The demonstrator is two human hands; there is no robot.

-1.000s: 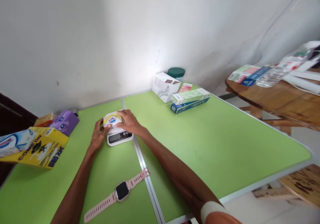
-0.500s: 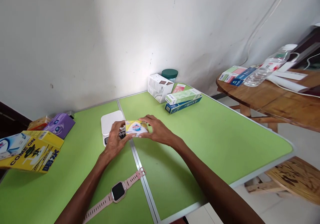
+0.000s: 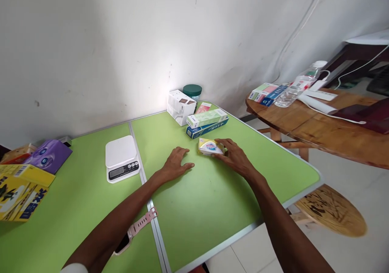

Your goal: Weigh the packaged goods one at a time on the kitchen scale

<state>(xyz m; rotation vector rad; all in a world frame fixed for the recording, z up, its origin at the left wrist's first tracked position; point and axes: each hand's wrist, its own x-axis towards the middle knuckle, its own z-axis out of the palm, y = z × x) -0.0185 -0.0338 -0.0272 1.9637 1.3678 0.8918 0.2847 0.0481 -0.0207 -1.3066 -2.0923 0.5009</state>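
A small yellow and white soap box (image 3: pixel 209 147) is gripped at its right end by my right hand (image 3: pixel 233 156), just in front of the stacked toothpaste boxes. My left hand (image 3: pixel 178 164) is off to the left of it, thumb and fingers apart, holding nothing. Left of that hand stands a white kitchen scale (image 3: pixel 121 153) with a dark display strip and nothing on its platform. A pink-strapped smartwatch (image 3: pixel 141 223) lies on the green table (image 3: pixel 194 220), partly covered by my left forearm.
Behind the soap are a green toothpaste box (image 3: pixel 206 118), a blue box (image 3: pixel 209 129), a white carton (image 3: pixel 181 107) and a green-lidded jar (image 3: pixel 192 90). Yellow (image 3: pixel 24 192) and purple packages (image 3: pixel 50 155) stand at left. A wooden table (image 3: pixel 334 131) at right bears a plastic bottle (image 3: pixel 299 86).
The soap box has moved right, away from the scale, in my right hand. My left hand has let go of it and opened. The view has turned somewhat to the right.
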